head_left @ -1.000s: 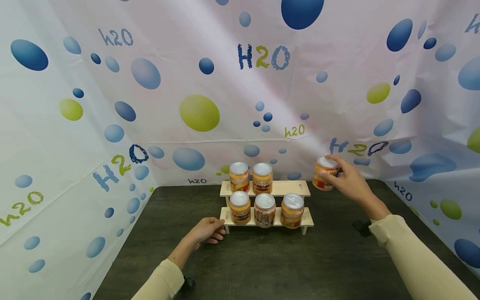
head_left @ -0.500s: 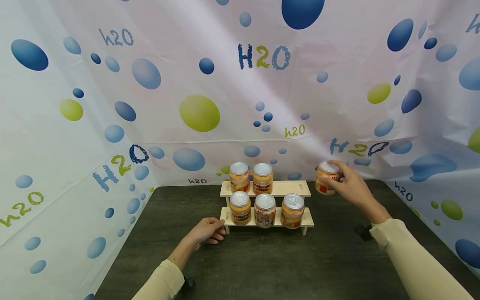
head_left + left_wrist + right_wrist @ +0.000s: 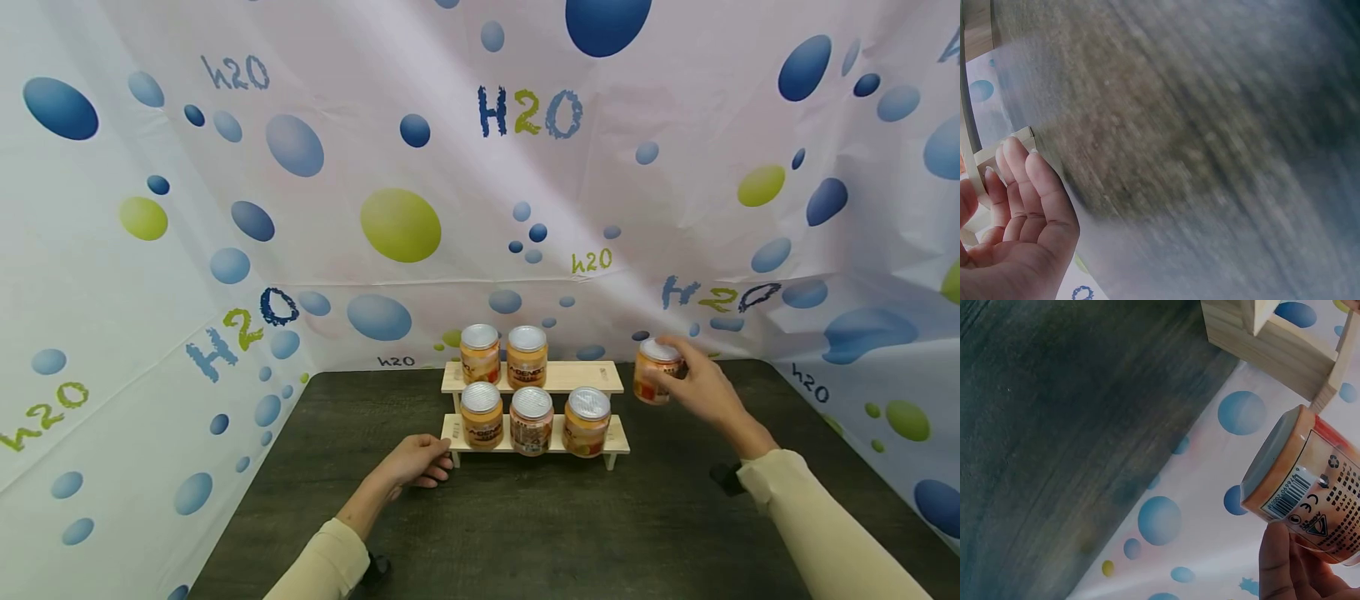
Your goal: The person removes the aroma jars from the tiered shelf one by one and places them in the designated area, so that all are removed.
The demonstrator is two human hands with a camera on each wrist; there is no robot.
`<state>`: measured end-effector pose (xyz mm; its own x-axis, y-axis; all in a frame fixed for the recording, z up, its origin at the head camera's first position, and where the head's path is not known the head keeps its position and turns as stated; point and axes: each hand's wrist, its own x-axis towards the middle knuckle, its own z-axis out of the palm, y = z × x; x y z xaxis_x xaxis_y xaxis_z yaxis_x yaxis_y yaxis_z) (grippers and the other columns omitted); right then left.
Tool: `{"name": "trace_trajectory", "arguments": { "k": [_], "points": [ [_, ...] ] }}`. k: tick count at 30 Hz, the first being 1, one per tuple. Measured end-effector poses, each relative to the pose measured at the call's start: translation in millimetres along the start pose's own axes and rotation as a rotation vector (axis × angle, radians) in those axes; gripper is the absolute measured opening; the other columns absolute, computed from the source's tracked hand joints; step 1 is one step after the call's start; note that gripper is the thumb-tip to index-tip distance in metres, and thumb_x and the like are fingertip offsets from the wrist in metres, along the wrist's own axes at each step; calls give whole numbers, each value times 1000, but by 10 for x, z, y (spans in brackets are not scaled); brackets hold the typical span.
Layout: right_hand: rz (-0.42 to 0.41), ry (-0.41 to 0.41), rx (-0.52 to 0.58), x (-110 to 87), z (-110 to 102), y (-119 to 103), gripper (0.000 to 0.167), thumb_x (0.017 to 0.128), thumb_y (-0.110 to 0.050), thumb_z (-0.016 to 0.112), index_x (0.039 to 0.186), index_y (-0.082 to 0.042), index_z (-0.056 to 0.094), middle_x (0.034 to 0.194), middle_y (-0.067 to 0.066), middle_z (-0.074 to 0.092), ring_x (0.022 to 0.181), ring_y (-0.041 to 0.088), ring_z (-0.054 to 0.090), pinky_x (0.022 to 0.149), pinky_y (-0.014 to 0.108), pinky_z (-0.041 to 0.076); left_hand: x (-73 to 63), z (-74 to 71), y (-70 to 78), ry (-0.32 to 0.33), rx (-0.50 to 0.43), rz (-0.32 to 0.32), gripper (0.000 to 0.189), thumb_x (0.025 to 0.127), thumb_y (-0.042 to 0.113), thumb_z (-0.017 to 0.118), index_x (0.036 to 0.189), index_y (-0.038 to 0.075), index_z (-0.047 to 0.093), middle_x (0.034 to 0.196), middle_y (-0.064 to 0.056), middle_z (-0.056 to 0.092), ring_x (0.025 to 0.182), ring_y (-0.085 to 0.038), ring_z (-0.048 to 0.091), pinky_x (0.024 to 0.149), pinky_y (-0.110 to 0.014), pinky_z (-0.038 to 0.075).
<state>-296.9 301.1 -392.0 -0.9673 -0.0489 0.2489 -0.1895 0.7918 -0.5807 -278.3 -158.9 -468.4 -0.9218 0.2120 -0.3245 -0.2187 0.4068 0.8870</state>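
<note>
My right hand (image 3: 701, 385) grips an orange jar with a silver lid (image 3: 654, 377) in the air, right of the wooden two-step rack (image 3: 577, 377). In the right wrist view, the jar's printed label (image 3: 1316, 494) with a barcode shows above the fingertips. My left hand (image 3: 415, 460) is at the left end of the rack's lower step, thumb and index finger pinching its edge. The left wrist view shows the other fingers (image 3: 1047, 194) slightly bent beside the wood. Two similar jars (image 3: 527, 358) stand on the upper step and three jars (image 3: 532, 423) on the lower.
The rack stands on a dark wood-grain table (image 3: 525, 533). Behind and at both sides hangs a white sheet (image 3: 315, 217) printed with blue and green spots and "H2O". The upper step's right part is bare wood.
My right hand has lowered the jar and moved it slightly right, away from the rack. The left hand and the jars on the rack stay where they were.
</note>
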Motion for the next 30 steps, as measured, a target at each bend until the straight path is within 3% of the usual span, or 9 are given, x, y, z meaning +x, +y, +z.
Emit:
{"name": "trace_trajectory", "arguments": {
  "k": [9, 30],
  "points": [
    [16, -17, 4, -34, 93, 21, 74, 97, -51, 61, 153, -10, 35, 129, 29, 55, 105, 42, 61, 73, 46, 51, -1, -1, 7, 4, -5, -7, 35, 106, 34, 50, 107, 2, 64, 92, -5, 68, 73, -11, 66, 68, -30, 59],
    [23, -70, 27, -88, 344, 125, 70, 97, -50, 63, 149, -9, 39, 129, 30, 56, 105, 41, 63, 71, 44, 52, -3, 0, 4, 0, -14, -8, 36, 106, 35, 50, 109, 1, 64, 93, -6, 68, 73, -10, 66, 67, -29, 59]
  ]
}}
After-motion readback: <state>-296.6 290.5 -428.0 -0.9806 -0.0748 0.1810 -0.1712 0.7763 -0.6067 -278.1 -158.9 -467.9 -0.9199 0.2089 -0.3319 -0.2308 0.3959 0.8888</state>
